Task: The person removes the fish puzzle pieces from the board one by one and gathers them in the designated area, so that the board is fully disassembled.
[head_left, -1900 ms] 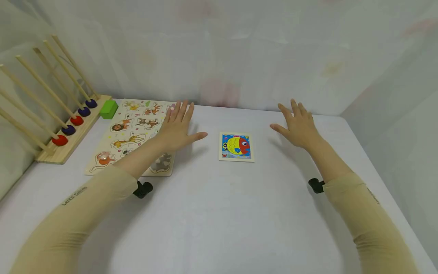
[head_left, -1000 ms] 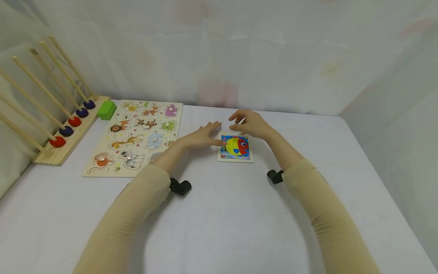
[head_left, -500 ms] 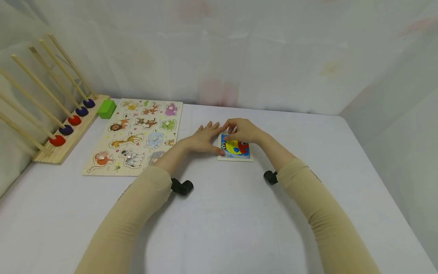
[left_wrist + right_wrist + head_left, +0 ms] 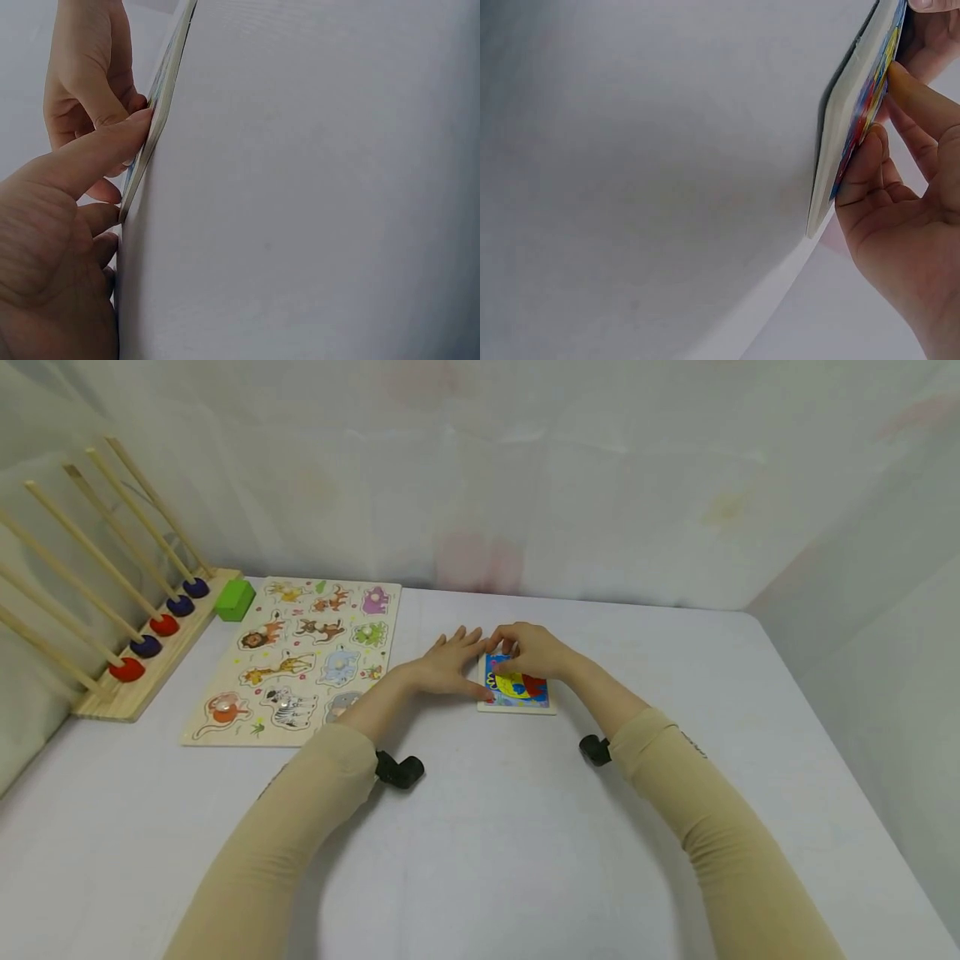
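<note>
A small square fish puzzle, with a pale frame and a yellow and red fish on blue, lies flat on the white table. The left hand steadies it from the left: its thumb rests on the lower left corner, and the other fingers stretch along the left side. From the right, the right hand reaches over the picture with bent fingers. Its thumb and index finger pinch at the upper left part of the fish puzzle, their tips against the picture. The hand covers the puzzle's upper right.
An animal peg board lies to the left, partly under the left forearm. Behind it stand a green block and a wooden rack with upright rods and red and blue beads. A pale curtain borders the table's back.
Both hands came in from far apart to the puzzle. The left thumb settled on its lower left corner, and the right fingers came down on its upper left. The puzzle stayed in place.
</note>
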Available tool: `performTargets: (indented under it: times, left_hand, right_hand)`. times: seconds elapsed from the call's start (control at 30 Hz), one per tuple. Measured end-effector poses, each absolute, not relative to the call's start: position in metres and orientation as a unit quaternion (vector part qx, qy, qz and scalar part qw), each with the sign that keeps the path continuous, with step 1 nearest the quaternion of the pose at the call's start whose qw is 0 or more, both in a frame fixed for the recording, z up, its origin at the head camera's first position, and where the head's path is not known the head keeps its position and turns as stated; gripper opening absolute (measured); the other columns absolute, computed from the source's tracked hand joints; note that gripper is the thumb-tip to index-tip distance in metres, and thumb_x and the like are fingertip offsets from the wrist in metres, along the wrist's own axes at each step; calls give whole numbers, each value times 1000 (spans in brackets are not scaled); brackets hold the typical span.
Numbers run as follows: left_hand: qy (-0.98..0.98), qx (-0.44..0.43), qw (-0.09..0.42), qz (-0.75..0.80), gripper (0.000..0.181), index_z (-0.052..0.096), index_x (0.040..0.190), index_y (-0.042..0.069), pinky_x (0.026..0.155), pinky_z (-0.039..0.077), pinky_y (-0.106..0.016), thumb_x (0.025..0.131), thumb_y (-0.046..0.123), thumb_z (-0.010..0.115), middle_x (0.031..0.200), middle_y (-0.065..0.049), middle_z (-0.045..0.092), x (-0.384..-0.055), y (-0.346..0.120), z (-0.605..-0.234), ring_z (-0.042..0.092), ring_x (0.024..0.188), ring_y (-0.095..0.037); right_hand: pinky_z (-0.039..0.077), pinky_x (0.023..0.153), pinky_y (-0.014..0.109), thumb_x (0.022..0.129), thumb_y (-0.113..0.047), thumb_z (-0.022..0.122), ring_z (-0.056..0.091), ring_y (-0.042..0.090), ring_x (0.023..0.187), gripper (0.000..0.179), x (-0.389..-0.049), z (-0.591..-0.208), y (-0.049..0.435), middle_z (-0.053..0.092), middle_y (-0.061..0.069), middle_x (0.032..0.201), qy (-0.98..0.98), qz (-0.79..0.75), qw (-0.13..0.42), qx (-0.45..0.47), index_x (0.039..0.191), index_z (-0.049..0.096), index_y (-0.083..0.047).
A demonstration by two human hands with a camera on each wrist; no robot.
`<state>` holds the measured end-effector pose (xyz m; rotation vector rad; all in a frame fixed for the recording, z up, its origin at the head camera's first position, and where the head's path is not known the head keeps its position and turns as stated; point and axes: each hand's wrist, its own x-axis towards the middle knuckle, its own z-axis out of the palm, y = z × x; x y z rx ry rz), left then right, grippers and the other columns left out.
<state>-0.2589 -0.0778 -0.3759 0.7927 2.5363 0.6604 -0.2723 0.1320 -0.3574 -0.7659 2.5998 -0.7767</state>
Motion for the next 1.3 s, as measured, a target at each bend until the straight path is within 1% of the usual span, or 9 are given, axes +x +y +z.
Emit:
performTargets:
  times: [0.4,0.53,0.63,0.77,0.97,1.13,1.3]
  left_hand:
    - [908,284,200,234,95,19,160,19,125,-7,-59,86,54,68,169,-12,2,-258,-78,-376,-9,156,-36]
    - [911,275,200,233,95,19,159,21,124,-8,-61,85,56,67,169,-11,3,-257,-79,-375,-8,156,-36]
    - [920,259,199,218,96,18,159,26,123,-9,-63,84,60,67,169,-9,1,-257,-80,-373,-10,156,-37]
    - [931,239,201,191,99,14,159,33,122,-12,-64,81,67,65,169,-6,-5,-255,-80,-373,-15,156,-36]
    - [934,228,206,183,97,13,158,38,120,-16,-65,81,69,63,169,-5,-9,-255,-81,-372,-19,155,-34]
    - [933,230,207,181,97,13,158,38,119,-16,-65,81,69,63,169,-5,-9,-255,-81,-372,-18,155,-35]
    - [934,231,206,178,97,12,159,37,120,-16,-64,82,69,62,169,-4,-9,-254,-81,-372,-18,155,-35]
  right_hand:
    - [52,89,38,92,-22,69,59,26,97,30,-274,-359,133,64,12,109,912,-258,154,-279,121,64,-14]
    - [52,89,39,92,-22,68,59,26,97,30,-274,-359,133,63,12,109,911,-256,156,-282,121,63,-15]
    - [51,89,39,93,-22,68,59,27,98,30,-274,-358,133,61,13,109,911,-255,158,-282,121,62,-16]
    - [50,88,38,93,-24,68,57,26,97,29,-273,-358,132,59,13,109,914,-251,158,-277,121,62,-18]
    - [49,87,39,93,-28,68,55,27,98,29,-271,-357,131,58,12,109,919,-242,155,-269,121,63,-20]
    - [49,90,41,93,-29,68,56,27,99,30,-272,-358,131,58,13,109,922,-233,150,-268,122,63,-21]
    - [49,89,41,94,-30,66,56,27,101,30,-271,-357,130,57,13,110,922,-227,153,-274,122,61,-21]
